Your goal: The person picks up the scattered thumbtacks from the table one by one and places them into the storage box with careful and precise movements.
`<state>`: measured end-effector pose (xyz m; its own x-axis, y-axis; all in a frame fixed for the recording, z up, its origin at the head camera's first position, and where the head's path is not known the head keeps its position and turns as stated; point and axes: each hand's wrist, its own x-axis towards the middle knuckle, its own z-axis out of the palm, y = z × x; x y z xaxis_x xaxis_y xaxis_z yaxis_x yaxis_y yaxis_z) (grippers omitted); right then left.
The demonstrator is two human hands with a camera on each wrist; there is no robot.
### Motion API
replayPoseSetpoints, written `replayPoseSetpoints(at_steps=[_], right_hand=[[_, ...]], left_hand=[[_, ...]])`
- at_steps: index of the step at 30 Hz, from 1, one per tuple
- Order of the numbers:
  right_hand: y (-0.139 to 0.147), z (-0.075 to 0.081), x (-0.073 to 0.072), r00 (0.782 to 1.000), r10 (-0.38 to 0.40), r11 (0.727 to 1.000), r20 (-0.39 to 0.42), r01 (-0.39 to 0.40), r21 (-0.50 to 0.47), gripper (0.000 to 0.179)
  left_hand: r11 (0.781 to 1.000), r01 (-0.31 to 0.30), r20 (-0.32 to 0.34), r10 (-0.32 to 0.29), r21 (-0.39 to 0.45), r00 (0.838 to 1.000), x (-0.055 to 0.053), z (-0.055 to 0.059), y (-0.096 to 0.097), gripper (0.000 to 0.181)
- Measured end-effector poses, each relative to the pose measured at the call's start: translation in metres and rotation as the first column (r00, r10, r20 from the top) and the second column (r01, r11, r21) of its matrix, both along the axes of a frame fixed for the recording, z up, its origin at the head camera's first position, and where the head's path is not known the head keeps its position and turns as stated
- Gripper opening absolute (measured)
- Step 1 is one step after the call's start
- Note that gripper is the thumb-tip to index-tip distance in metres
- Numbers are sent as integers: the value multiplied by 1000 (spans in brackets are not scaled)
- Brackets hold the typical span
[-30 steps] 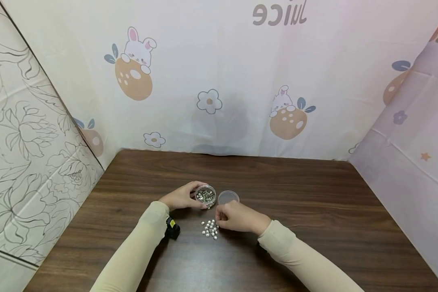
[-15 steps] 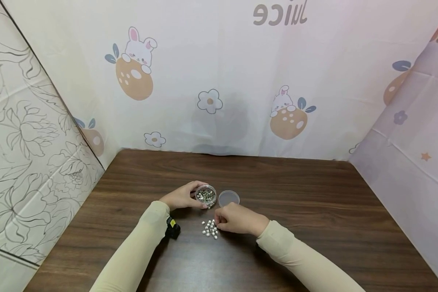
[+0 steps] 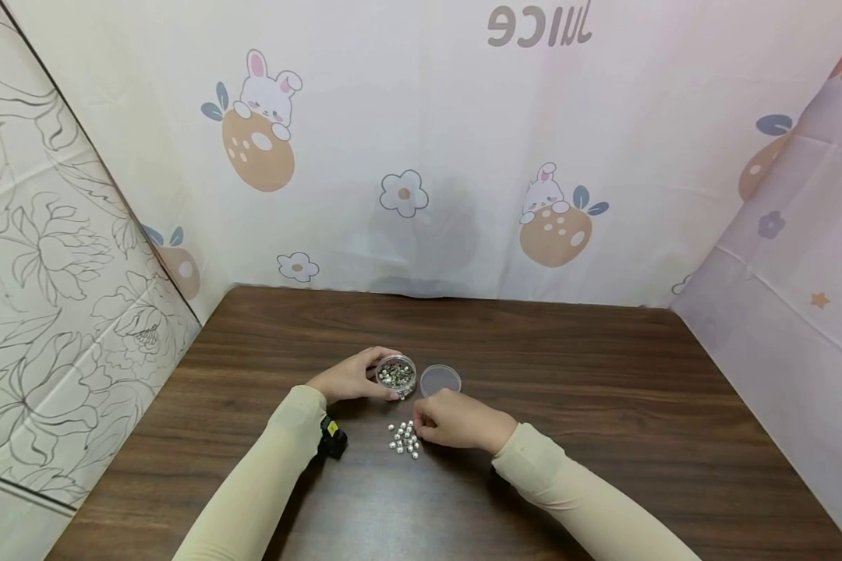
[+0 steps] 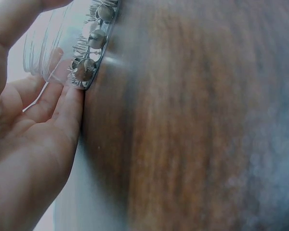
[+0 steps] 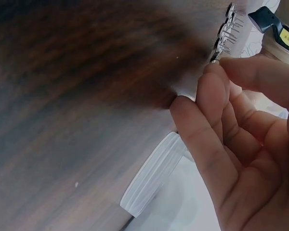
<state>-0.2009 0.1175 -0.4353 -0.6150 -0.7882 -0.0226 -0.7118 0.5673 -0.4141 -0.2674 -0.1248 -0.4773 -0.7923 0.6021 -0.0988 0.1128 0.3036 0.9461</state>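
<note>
My left hand [image 3: 351, 379] grips a clear round plastic jar [image 4: 53, 36] standing on the table, thumb on the near side and fingers round the far side. Inside it lie many silver thumbtacks [image 4: 96, 38]. In front of the jar a small group of loose thumbtacks [image 3: 403, 439] is spread on the wood; the right wrist view shows their points upward. At the right edge of this group, my right hand [image 3: 463, 419] pinches with thumb and forefinger at a thumbtack [image 5: 215, 58], mostly hidden by the fingertips. The jar's translucent lid [image 3: 440, 379] lies just beyond the right hand.
The brown wooden table [image 3: 568, 358] ends at a printed curtain [image 3: 463, 140] behind. A black wrist camera [image 3: 333, 438] sits under the left forearm, left of the loose thumbtacks. Patterned side curtains stand at left and right.
My right hand has shifted very slightly left and toward me beside the loose thumbtacks. The left hand and the jar stay in place.
</note>
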Motion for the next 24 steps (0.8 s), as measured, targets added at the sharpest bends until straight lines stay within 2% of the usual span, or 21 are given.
replayPoseSetpoints(at_steps=[3,10,19,24], right_hand=[[0,0,0,1000,-6,1000,-15,6,-2,19],[0,0,0,999,-13,1000,-38,13,-2,16],[3,-1,-3,1000,-7,998,3,7,-63,16],[4,1,-8,999,-35,995,31,37,-95,13]], left_hand=[[1000,-5,-4,5,4,1000,2,2,1,71],[1000,-5,-6,6,22,1000,12,19,3,70],[999,-12,17,12,36,1000,13,21,4,69],[999,-17,23,16,37,1000,13,20,4,69]])
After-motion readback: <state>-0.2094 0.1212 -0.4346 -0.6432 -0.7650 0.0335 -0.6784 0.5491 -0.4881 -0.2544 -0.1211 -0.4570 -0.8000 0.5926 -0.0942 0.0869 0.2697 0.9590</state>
